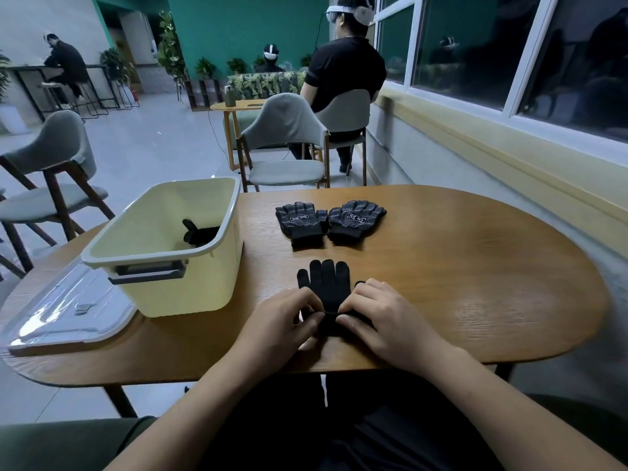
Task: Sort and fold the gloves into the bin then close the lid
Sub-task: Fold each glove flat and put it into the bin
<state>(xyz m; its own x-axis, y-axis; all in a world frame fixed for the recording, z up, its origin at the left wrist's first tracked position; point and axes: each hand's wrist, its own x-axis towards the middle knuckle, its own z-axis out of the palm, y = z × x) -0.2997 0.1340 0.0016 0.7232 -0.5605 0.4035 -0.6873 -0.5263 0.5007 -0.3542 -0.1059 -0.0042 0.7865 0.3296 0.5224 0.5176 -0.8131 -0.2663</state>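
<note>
Left hand, right hand pinch glove (bin open).

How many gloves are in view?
4. One half-hidden glove in the bin; the left dotted glove and right dotted glove mid-table; a plain black glove held by left hand and right hand. More may hide in the bin.

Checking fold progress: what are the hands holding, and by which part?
The left hand and right hand both pinch the plain black glove at its cuff end, nearest the person.

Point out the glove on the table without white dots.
The plain black glove nearest the person, its cuff pinched by the left hand and right hand. The left dotted glove and right dotted glove lie farther back.
</note>
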